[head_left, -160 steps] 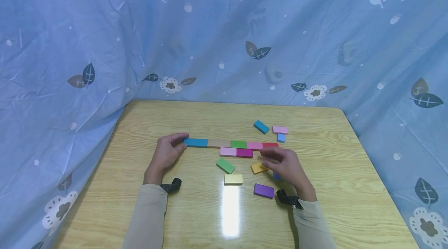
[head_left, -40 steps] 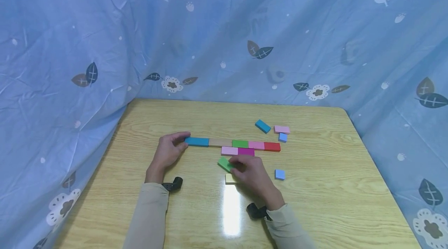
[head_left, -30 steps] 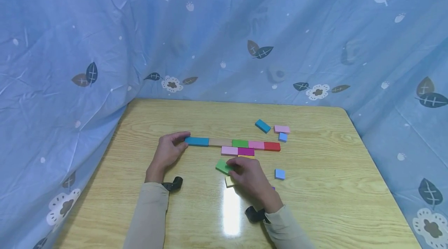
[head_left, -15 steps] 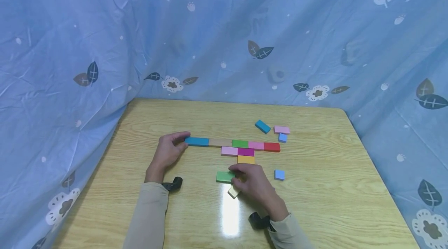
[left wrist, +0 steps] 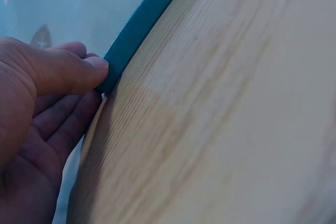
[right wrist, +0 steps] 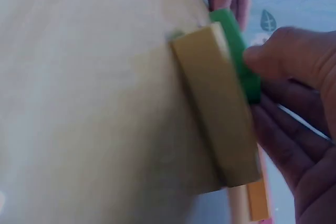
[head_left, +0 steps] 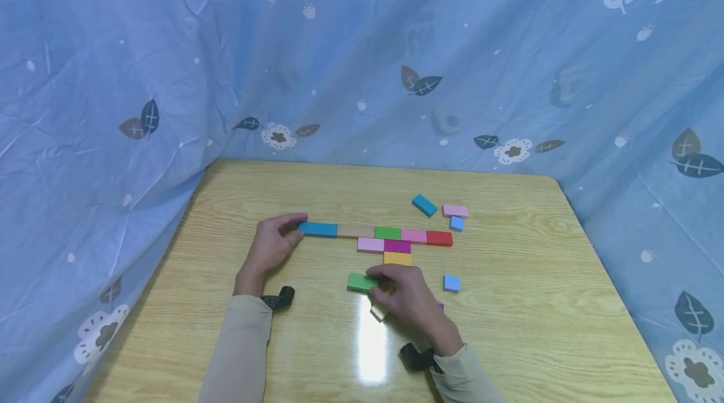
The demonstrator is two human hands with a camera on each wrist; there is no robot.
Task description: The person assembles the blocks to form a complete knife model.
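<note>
In the head view, my left hand (head_left: 268,249) grips the left end of a long blue block (head_left: 318,229); the left wrist view shows the thumb on that end (left wrist: 118,61). My right hand (head_left: 413,296) pinches the right part of a green block (head_left: 359,283), thumb on the near side. Partly under that hand lies a tilted pale yellow block (head_left: 378,313), large in the right wrist view. Tan (head_left: 356,231), green, pink and red (head_left: 439,238) blocks continue the blue one's row. In front sit light pink (head_left: 370,244) and magenta blocks (head_left: 397,246), then an orange one (head_left: 398,258).
Behind the row at right lie a blue block (head_left: 424,205), a pink block (head_left: 455,210) and a small blue block (head_left: 457,224). Another small blue block (head_left: 451,283) sits right of my right hand. A purple block (head_left: 441,307) shows only an edge beyond the right wrist.
Since the earliest frame, the orange block has moved to just in front of the magenta one. My right hand has taken the green block, turned it level and drawn it nearer; the pale yellow block has turned.
</note>
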